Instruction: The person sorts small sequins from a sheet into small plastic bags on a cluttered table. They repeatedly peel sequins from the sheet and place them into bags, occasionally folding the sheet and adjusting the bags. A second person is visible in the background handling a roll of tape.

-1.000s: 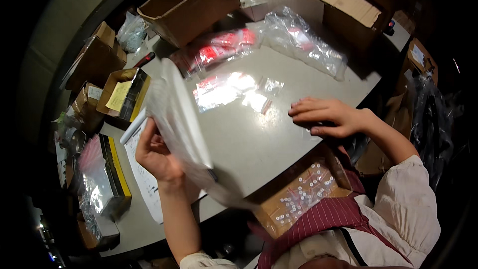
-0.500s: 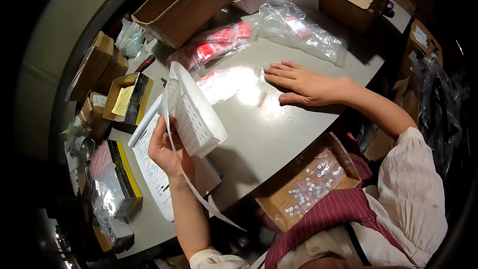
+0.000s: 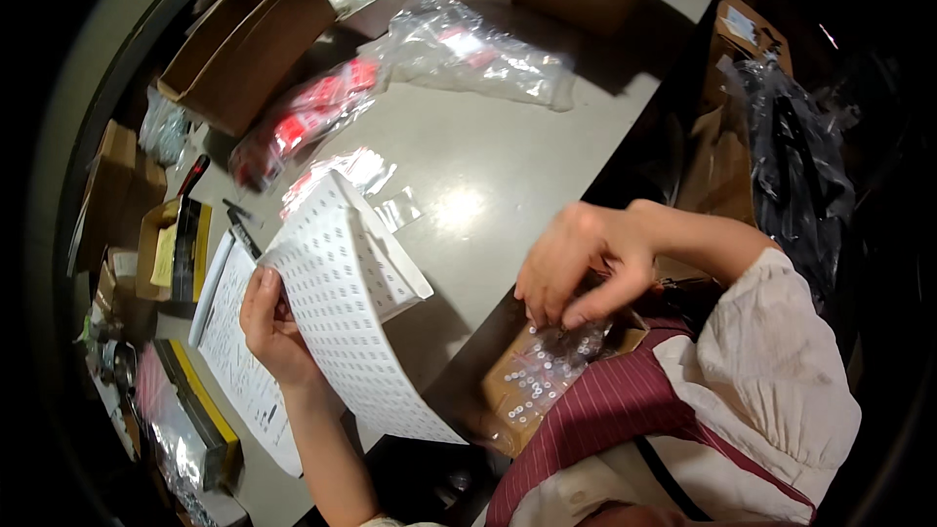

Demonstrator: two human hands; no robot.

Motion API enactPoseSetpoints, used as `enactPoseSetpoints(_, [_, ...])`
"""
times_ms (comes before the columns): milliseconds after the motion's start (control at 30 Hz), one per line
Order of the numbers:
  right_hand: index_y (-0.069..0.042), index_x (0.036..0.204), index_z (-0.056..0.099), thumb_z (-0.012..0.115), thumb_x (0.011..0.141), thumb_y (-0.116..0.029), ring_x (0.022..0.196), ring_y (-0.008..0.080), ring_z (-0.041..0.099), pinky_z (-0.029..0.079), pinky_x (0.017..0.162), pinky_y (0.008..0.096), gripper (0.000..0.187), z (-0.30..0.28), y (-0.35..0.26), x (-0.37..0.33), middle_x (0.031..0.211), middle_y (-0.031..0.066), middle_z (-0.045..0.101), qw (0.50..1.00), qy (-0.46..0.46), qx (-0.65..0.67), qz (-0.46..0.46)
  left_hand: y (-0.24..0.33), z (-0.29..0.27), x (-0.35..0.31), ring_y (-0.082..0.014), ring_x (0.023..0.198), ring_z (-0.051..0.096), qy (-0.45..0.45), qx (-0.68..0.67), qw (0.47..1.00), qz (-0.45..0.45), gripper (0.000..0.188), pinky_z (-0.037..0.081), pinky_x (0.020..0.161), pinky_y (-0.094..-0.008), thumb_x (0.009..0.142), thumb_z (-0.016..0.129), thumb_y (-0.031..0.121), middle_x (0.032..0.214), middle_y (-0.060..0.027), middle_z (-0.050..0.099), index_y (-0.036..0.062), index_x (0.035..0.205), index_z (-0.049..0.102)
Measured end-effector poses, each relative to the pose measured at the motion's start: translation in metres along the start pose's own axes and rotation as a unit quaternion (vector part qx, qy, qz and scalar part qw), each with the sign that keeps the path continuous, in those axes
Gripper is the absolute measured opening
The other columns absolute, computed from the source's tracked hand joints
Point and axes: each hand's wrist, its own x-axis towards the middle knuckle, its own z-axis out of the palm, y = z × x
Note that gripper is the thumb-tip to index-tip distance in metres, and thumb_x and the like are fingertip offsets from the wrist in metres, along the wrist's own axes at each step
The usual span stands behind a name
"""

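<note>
My left hand [image 3: 276,327] is closed on the edge of a folded stack of white label sheets [image 3: 342,303], printed with rows of small dark marks, and holds it tilted above the table. My right hand [image 3: 586,268] is over the cardboard box [image 3: 508,400] at my lap, fingers curled downward and thumb apart. I see nothing held in it, though its fingertips partly overlap the box's contents. Inside the box lie clear small plastic bags [image 3: 540,371] with white ring-shaped pieces. Flat clear bags with red edges [image 3: 342,171] lie on the table beyond the sheets.
A written notebook [image 3: 244,361] lies under my left arm, a black pen [image 3: 242,231] near its top. Farther back are a bag of red-and-white packs [image 3: 312,107], a large clear plastic bag [image 3: 478,54] and an open carton [image 3: 244,49]. Small boxes [image 3: 176,254] line the left.
My right hand has moved from flat on the table to over the box at my lap. The label sheets have swung round to show their printed side. The view has shifted right.
</note>
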Motion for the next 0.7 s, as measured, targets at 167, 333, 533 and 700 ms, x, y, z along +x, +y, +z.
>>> enactPoseSetpoints(167, [0.004,0.096,0.075,0.069,0.094,-0.008,0.094,0.0262,0.073,0.058,0.087,0.0403,0.014,-0.048,-0.015,0.047,0.099,0.0154,0.076,0.963,0.2,-0.135,0.116,-0.011,-0.009,0.002,-0.0037,0.062,0.053,0.044,0.08,0.995,0.048,0.019,0.037,0.056,-0.0175,0.096,0.065,0.015,0.075,0.0001,0.062,-0.004,0.097,0.068])
enactPoseSetpoints(333, [-0.002,0.128,0.064,0.061,0.098,-0.021,0.128,0.0364,0.057,0.043,0.109,0.0487,0.035,-0.048,0.07,0.104,0.138,0.0209,0.059,0.858,0.113,-0.501,0.007,-0.004,-0.018,0.012,-0.0024,0.064,0.04,0.09,0.059,0.987,0.116,0.017,0.03,0.06,-0.0197,0.097,0.064,0.016,0.073,0.0049,0.054,-0.0001,0.091,0.067])
enactPoseSetpoints(533, [-0.004,0.134,0.057,0.062,0.095,-0.024,0.143,0.0384,0.043,0.022,0.123,0.0611,0.045,-0.059,0.114,0.143,0.147,0.0183,0.051,0.768,0.005,-0.627,-0.126,0.0,-0.02,0.009,-0.0047,0.072,0.041,0.1,0.166,0.956,0.22,0.017,0.03,0.065,-0.0217,0.099,0.061,0.015,0.078,0.0045,0.053,-0.0004,0.091,0.064])
enactPoseSetpoints(700, [-0.002,0.125,0.061,0.062,0.095,-0.022,0.142,0.0363,0.044,0.021,0.125,0.0586,0.036,-0.072,0.103,0.139,0.143,0.0176,0.055,0.791,0.058,-0.599,-0.107,-0.009,-0.021,0.006,-0.0043,0.071,0.041,0.089,0.188,0.961,0.18,0.018,0.031,0.064,-0.021,0.1,0.061,0.015,0.078,0.0042,0.054,-0.0007,0.092,0.064])
